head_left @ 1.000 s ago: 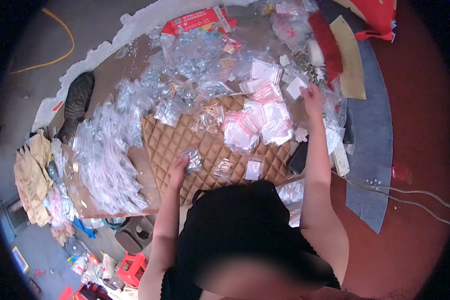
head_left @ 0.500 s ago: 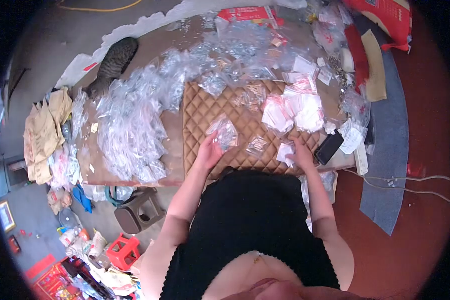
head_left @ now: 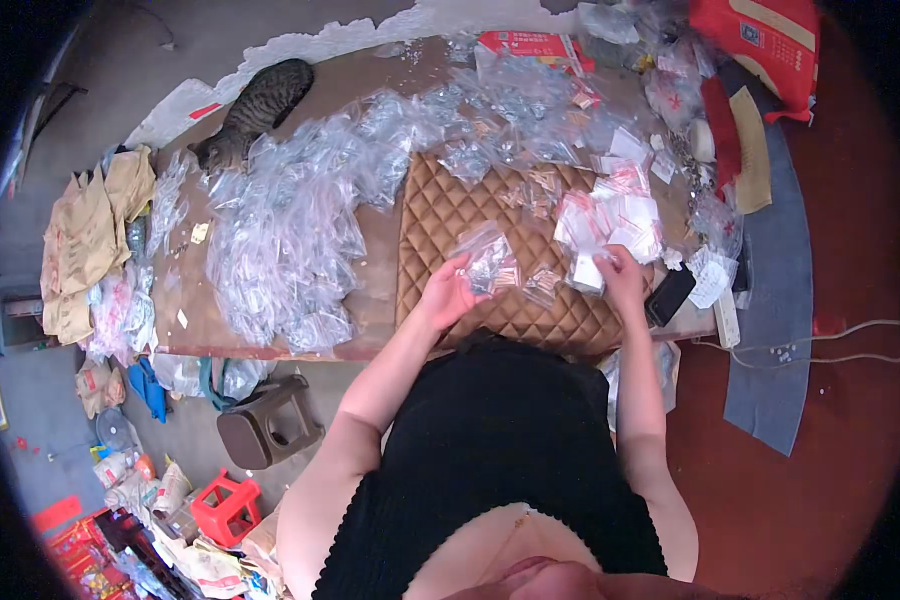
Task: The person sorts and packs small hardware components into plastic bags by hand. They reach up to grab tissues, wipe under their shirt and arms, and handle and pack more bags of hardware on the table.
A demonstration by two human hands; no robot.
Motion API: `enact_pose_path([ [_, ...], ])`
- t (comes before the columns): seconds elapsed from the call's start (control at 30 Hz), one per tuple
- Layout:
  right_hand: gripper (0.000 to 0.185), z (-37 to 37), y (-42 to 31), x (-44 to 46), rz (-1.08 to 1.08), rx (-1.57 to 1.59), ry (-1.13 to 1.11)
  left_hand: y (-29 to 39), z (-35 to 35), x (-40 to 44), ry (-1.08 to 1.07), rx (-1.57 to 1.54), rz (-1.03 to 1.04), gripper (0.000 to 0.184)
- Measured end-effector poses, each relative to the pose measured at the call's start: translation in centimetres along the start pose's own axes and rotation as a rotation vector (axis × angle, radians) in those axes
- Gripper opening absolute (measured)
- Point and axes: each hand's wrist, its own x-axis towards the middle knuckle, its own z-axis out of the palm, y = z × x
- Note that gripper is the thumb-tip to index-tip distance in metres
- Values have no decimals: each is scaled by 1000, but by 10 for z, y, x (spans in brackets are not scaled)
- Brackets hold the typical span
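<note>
My left hand (head_left: 452, 292) is closed on the edge of a clear plastic bag (head_left: 484, 250) with small, shiny parts in it. Small tan sticks, like wooden dowels, show at the bag's lower right. Fingers of my right hand (head_left: 622, 274) pinch a small white packet (head_left: 586, 274) at the near edge of a pile of white, red-edged packets (head_left: 625, 212). Between my hands, a small clear bag of tan sticks (head_left: 542, 286) lies on the brown quilted mat (head_left: 435, 205). More bagged tan sticks (head_left: 540, 192) rest farther up the mat.
A big heap of filled clear bags (head_left: 285, 235) covers the table's left and back. A tabby cat (head_left: 270, 98) is at the far left edge. Beside my right hand lies a black phone (head_left: 670, 295); a white power strip (head_left: 727, 318) is beyond it.
My right hand has moved away from my body with the white packet, up to the pile. The bag in my left hand has turned, and tan sticks now show beside it. The view has shifted slightly.
</note>
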Motion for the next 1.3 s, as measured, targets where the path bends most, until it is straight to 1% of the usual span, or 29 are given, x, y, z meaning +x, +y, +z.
enact_pose_path([
  [0.07,21,18,-27,-11,-79,-164,30,2,-2,0,53,37,-26,49],
  [0.1,22,27,-43,-16,-49,-316,39,1,-3,-1,49,36,-35,49],
  [0.13,21,39,-69,-24,29,-306,-20,0,-4,-2,45,100,-53,50],
  [0.17,22,52,-68,-27,-5,-299,-71,0,-4,-2,39,163,-71,50],
  [0.2,22,63,-66,-30,-41,-292,-123,-2,-3,-2,34,161,-80,50],
  [0.23,22,73,-71,-34,-38,-297,-118,-2,1,-2,66,143,-65,49],
  [0.3,28,94,-78,-43,245,345,-277,-2,7,-4,97,121,-48,48],
  [0.33,28,102,-82,-48,246,341,-277,0,9,-5,110,112,-18,47],
  [0.4,37,114,-89,-57,258,386,-287,2,7,-6,119,96,11,47],
  [0.43,44,118,-91,-59,220,394,-339,4,4,-5,114,88,8,47],
  [0.5,43,124,-86,-61,209,366,-336,5,1,-4,104,76,-2,47],
  [0.57,43,123,-80,-64,199,341,-331,5,-2,-3,85,49,-68,46],
  [0.63,38,119,-78,-65,243,399,-322,6,-8,-1,65,15,-90,46],
  [0.7,36,113,-76,-66,273,378,-314,5,-14,1,49,-14,-109,46],
  [0.77,34,106,-74,-67,299,356,-307,4,-22,4,59,23,-112,46],
  [0.83,32,97,-74,-67,332,405,-196,5,-25,6,82,-17,-73,45],
  [0.87,32,92,-71,-66,331,405,-195,5,-26,6,106,-56,-33,44],
  [0.93,29,83,-65,-63,314,521,-48,10,-21,4,138,-43,-3,44],
  [0.97,32,79,-62,-61,321,484,-28,12,-19,3,171,-31,28,43],
  [1.0,32,77,-58,-60,321,487,-28,13,-20,2,172,-28,27,43],
  [1.07,37,77,-50,-59,321,531,42,16,-21,0,131,7,-11,43],
  [1.2,42,84,-46,-59,287,531,38,9,-12,0,187,104,9,40],
  [1.27,46,95,-44,-61,261,484,-57,-1,-15,1,110,300,62,35],
  [1.3,49,103,-60,-66,253,391,-109,-7,-11,2,120,302,84,35],
])
